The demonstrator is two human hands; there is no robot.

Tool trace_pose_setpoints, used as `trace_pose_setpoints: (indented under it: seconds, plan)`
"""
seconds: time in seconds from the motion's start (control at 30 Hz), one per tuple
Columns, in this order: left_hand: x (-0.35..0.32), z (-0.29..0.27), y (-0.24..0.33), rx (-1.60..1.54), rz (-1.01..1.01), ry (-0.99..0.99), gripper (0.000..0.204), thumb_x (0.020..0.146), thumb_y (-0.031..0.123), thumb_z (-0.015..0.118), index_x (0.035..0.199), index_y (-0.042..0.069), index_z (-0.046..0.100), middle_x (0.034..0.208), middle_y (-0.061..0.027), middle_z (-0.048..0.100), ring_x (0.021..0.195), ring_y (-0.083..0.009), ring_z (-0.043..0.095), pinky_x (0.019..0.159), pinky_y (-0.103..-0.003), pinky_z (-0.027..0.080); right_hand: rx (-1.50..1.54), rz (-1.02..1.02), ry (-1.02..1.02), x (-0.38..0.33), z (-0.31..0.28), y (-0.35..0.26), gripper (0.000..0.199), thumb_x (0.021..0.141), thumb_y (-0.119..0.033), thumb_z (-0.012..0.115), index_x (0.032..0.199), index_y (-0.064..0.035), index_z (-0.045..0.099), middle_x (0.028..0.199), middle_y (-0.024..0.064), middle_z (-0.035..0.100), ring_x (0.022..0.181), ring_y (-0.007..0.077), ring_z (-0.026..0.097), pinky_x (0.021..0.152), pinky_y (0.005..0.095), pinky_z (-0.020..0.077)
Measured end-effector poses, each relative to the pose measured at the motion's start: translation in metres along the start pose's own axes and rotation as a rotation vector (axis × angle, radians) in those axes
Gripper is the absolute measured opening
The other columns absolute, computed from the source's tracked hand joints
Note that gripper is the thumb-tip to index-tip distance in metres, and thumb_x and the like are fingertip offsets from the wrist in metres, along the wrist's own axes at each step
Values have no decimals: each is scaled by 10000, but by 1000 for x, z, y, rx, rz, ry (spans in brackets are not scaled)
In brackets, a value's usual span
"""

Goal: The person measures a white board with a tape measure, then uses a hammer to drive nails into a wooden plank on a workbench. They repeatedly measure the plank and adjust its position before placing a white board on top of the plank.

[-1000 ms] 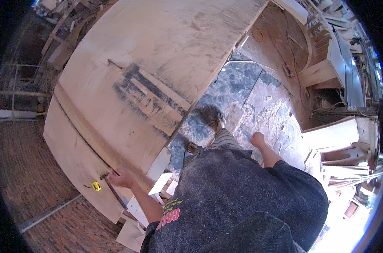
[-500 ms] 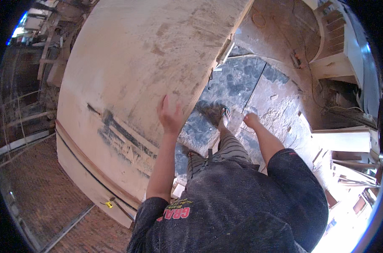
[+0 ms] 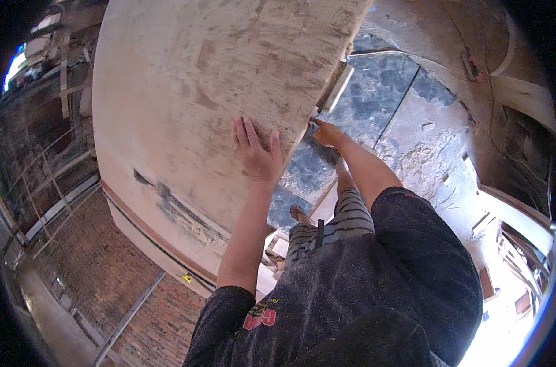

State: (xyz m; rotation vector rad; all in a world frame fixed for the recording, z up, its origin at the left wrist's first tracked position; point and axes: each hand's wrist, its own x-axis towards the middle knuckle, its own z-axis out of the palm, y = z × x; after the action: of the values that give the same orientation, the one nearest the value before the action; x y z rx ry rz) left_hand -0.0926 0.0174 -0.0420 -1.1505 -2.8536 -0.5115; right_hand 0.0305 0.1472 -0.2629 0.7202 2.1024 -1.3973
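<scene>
My left hand [image 3: 257, 156] lies palm down on a large, dusty wooden tabletop [image 3: 161, 110], its fingers spread and nothing in them. Just over the table's right edge is my right hand [image 3: 328, 133]. Its fingers are curled closed against the edge, where a small metal piece stuck out a moment earlier. Whatever they grip is hidden by the hand. A pale wooden block [image 3: 339, 88] sits along the same edge, beyond the right hand. Dark, worn streaks [image 3: 189, 214] mark the tabletop to the left of my left forearm.
A small yellow object [image 3: 186, 278] rests by the table's near left edge. Brick paving [image 3: 149, 318] lies below it. On the right, sawdust and scraps cover the dark floor sheet [image 3: 376, 92], crossed by a pale cable [image 3: 406, 54]. Timber pieces [image 3: 522, 251] are stacked at far right.
My right hand has risen from above the floor to the table's right edge and closed there. The left hand stays flat on the top. My feet and the view have shifted.
</scene>
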Motion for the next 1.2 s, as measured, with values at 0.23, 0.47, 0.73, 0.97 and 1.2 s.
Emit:
trace_pose_setpoints:
  seconds: [0.23, 0.47, 0.73, 0.97, 1.2]
  plan:
    - [1, -1, -1, -27, -6, -24, 712, 827, 331, 621, 1329, -88, 338, 1403, -290, 287, 1327, -436, 241, 1088, -498, 192, -83, 30, -208, -9, 17, 22, 478, 823, -321, 583, 1208, -47, 510, 1047, 235, 614, 1011, 408, 570, 850, 467, 464]
    - [-1, -2, 2, -40, -33, 9, 687, 822, 315, 621, 1315, -84, 359, 1394, -279, 307, 1316, -429, 263, 1086, -492, 205, 244, 522, -221, -125, 12, 178, 273, 882, -305, 515, 1026, -81, 576, 737, 108, 668, 523, 208, 644, 430, 432, 478]
    - [1, 2, 1, -14, 8, 57, 686, 835, 328, 603, 1325, -80, 350, 1411, -262, 291, 1323, -414, 257, 1088, -490, 200, 1332, 852, 827, -245, -38, 193, 51, 772, -136, 531, 805, -99, 539, 766, 56, 564, 692, 226, 625, 635, 384, 484]
    - [0, 3, 1, -35, 28, 92, 678, 851, 347, 580, 1323, -84, 354, 1398, -272, 299, 1318, -415, 253, 1083, -486, 227, 1479, 659, 1658, -309, -132, 141, 172, 756, -114, 626, 677, -86, 476, 582, 38, 425, 442, 161, 393, 431, 299, 384]
    - [-2, -8, 9, 26, 3, 58, 669, 848, 363, 583, 1298, -93, 392, 1379, -278, 328, 1303, -411, 283, 1085, -467, 239, 726, 388, 1551, -290, -146, 143, 258, 896, -159, 536, 1082, -57, 388, 880, 141, 621, 703, 211, 588, 661, 309, 450]
